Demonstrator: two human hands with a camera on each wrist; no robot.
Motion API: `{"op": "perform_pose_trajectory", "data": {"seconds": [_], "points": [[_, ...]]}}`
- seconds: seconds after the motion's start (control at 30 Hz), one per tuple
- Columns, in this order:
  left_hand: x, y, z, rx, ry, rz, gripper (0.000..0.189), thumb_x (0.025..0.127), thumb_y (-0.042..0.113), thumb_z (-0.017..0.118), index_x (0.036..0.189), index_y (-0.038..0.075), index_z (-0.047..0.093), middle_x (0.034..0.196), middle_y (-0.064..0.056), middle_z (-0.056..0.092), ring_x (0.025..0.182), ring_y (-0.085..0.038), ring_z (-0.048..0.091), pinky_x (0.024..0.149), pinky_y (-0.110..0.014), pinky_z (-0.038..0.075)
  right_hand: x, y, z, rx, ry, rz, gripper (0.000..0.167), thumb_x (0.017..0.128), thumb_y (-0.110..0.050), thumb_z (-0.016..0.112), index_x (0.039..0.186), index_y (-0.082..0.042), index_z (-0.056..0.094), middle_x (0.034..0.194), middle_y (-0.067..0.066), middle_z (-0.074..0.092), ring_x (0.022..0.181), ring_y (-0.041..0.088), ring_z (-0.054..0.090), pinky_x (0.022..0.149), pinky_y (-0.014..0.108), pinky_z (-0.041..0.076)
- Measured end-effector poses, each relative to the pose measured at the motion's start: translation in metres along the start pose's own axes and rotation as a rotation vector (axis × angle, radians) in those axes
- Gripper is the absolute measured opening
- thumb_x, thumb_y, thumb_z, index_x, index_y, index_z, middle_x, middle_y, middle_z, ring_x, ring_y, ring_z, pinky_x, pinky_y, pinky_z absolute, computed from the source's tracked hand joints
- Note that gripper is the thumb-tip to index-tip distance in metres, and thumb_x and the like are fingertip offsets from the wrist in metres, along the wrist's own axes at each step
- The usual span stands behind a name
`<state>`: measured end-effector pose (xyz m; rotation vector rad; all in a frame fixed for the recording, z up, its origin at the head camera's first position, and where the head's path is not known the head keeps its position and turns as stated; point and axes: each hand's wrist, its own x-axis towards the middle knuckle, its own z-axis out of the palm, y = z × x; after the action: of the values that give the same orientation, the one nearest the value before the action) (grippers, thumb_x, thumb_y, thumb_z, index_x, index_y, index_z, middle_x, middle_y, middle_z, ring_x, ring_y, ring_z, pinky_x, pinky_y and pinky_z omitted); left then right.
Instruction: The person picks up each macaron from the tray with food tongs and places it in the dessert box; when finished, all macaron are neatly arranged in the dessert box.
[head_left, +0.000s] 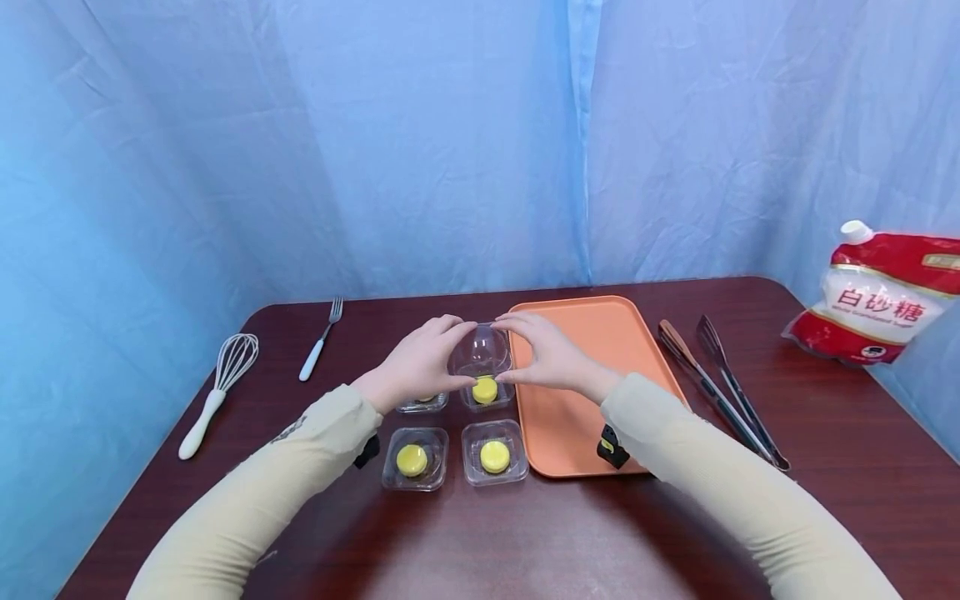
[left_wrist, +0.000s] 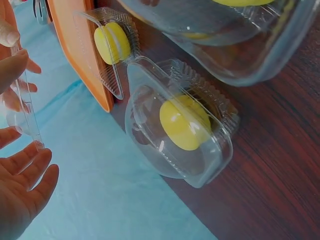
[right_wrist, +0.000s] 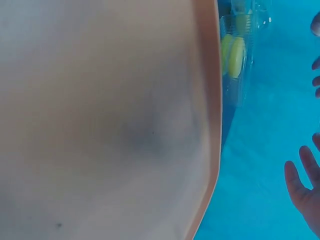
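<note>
Both hands hold a clear domed plastic lid (head_left: 480, 354) by its edges, above the back of the tabletop. My left hand (head_left: 418, 360) grips its left side and my right hand (head_left: 553, 357) its right side, fingers at the far edge and thumbs at the near edge. Just below is an uncovered clear container (left_wrist: 110, 75) with a yellow macaron (head_left: 484, 389) inside. The left hand partly covers a lidded container (left_wrist: 142, 120) holding another yellow macaron (left_wrist: 185, 121). Closer to me sit two more containers, a left one (head_left: 390, 475) and a right one (head_left: 517, 471), each with a yellow macaron.
An orange tray (head_left: 592, 400) lies directly right of the containers, under the right forearm. Further right are tongs (head_left: 723, 400) and a red-and-white sugar bag (head_left: 873, 300). On the left lie a whisk (head_left: 217, 396) and a fork (head_left: 321, 342). Blue curtain (head_left: 450, 150) hangs behind the table.
</note>
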<state>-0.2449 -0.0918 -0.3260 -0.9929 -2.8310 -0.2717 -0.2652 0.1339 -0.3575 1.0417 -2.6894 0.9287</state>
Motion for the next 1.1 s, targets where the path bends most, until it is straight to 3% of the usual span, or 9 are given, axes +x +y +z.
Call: {"op": "perform_pose_trajectory", "data": {"seconds": [0.27, 0.47, 0.77, 1.1], "points": [[0.004, 0.003, 0.003, -0.059, -0.054, -0.024, 0.076, 0.076, 0.035, 0.079, 0.137, 0.003, 0.047, 0.124, -0.012, 0.053, 0.112, -0.025, 0.053, 0.092, -0.038, 0.049, 0.002, 0.001, -0.001, -0.019, -0.051, 0.008, 0.074, 0.072, -0.028, 0.082, 0.133, -0.002, 0.05, 0.135, 0.017, 0.051, 0.128, 0.034, 0.044, 0.107, 0.052, 0.034], [0.003, 0.001, 0.011, -0.092, -0.165, -0.075, 0.078, 0.078, 0.039, 0.076, 0.14, 0.005, 0.044, 0.127, -0.012, 0.051, 0.114, -0.023, 0.052, 0.094, -0.037, 0.048, 0.005, 0.002, 0.005, 0.035, -0.135, 0.036, 0.071, 0.071, -0.025, 0.082, 0.13, -0.002, 0.051, 0.128, 0.015, 0.057, 0.122, 0.031, 0.05, 0.103, 0.049, 0.039], [0.003, -0.001, 0.021, -0.102, -0.304, -0.121, 0.077, 0.082, 0.037, 0.073, 0.143, 0.006, 0.039, 0.136, -0.014, 0.047, 0.122, -0.025, 0.05, 0.1, -0.039, 0.045, 0.005, 0.007, 0.015, 0.009, -0.211, 0.032, 0.068, 0.071, -0.026, 0.082, 0.128, -0.003, 0.053, 0.125, 0.013, 0.059, 0.117, 0.029, 0.053, 0.1, 0.047, 0.041], [0.005, 0.004, 0.029, -0.06, -0.362, -0.108, 0.073, 0.083, 0.036, 0.071, 0.141, 0.003, 0.041, 0.131, -0.014, 0.05, 0.116, -0.025, 0.054, 0.097, -0.039, 0.047, 0.006, 0.012, 0.021, -0.06, -0.299, 0.015, 0.068, 0.073, -0.03, 0.082, 0.129, -0.003, 0.054, 0.125, 0.013, 0.059, 0.113, 0.028, 0.054, 0.096, 0.042, 0.044]]}}
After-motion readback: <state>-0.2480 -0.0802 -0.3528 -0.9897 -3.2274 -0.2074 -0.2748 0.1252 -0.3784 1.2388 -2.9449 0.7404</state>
